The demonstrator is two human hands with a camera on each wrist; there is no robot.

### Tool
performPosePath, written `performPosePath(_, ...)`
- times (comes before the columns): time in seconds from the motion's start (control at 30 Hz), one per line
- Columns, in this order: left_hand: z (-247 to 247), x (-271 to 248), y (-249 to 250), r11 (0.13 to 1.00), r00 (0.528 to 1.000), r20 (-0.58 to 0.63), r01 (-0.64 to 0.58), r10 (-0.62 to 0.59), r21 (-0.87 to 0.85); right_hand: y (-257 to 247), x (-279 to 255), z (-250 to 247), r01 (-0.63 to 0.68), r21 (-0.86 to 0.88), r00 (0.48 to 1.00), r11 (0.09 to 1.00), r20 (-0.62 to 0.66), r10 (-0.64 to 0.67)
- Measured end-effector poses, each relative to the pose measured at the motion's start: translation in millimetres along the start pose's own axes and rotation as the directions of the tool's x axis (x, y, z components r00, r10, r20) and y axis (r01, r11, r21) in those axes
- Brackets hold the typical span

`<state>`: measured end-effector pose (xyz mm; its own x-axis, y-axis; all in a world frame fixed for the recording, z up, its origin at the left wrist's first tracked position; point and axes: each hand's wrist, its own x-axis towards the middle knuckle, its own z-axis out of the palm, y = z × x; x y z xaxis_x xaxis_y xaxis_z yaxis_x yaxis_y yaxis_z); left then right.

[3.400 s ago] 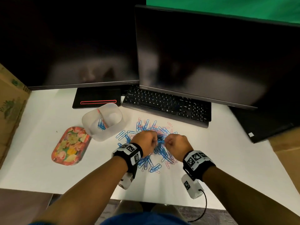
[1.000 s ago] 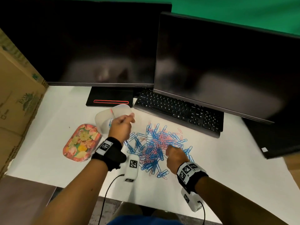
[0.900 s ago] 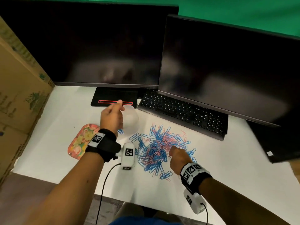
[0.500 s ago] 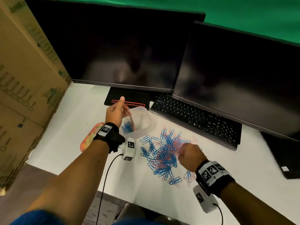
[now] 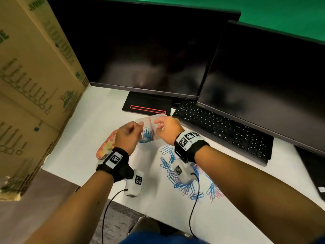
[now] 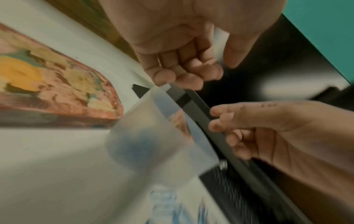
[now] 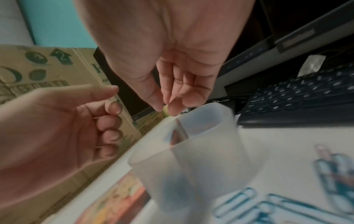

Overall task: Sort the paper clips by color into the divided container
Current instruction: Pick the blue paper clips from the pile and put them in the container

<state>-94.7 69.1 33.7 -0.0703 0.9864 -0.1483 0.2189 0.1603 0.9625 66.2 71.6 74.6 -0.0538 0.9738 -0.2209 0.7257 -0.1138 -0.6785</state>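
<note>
— What can you read from where you stand?

— "JUMBO" is printed in green on the cardboard box (image 5: 35,71) at your left; its other print is too blurred. The keys of the keyboard (image 5: 223,131) are too small to read.

— Where's the container?

— The frosted divided container (image 5: 149,131) stands on the white table (image 5: 84,138) between your hands, in front of the monitor base (image 5: 147,106) with the red stripe. Blue clips lie in its left compartment, beside the pink divider.

— And your hands?

— Your left hand (image 5: 127,136) hovers at the container's left rim, fingers curled; whether it holds a clip, I cannot tell. Your right hand (image 5: 168,129) is over the right compartment, thumb and fingertips pinched together; what they pinch is hidden.

— Room to move?

— The floral tray (image 5: 107,147) sits just left of the container. The pile of blue and pink paper clips (image 5: 184,182) lies near the table's front edge, under your right forearm.
</note>
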Motion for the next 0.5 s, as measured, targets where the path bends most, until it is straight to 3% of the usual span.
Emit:
performPosePath(0.07,7,-11,-10,0.995,0.986,0.165,-0.045,0.030,0.087,25,-9,-9,-0.047,-0.046,0.999,0.998,0.021,0.048)
performPosePath(0.13,18,-22,-23,0.963,0.937,0.345,-0.137,0.050,0.233,60,-24,-18,-0.106,-0.116,0.991,0.988,0.065,0.114)
performPosePath(0.27,44,-32,-46,0.695,0.796,0.600,-0.472,0.072,0.542,116,-61,-24,-0.147,-0.298,0.968,0.943,0.151,0.199)
performPosePath(0.37,57,-27,-59,0.484,0.735,0.677,-0.578,-0.042,0.657,140,-83,-18,-0.179,-0.323,0.958,0.929,0.156,0.239)
performPosePath(0.5,63,-22,-66,0.347,0.722,0.690,-0.635,-0.051,0.690,147,-89,-11,-0.196,-0.304,0.961,0.932,0.131,0.245)
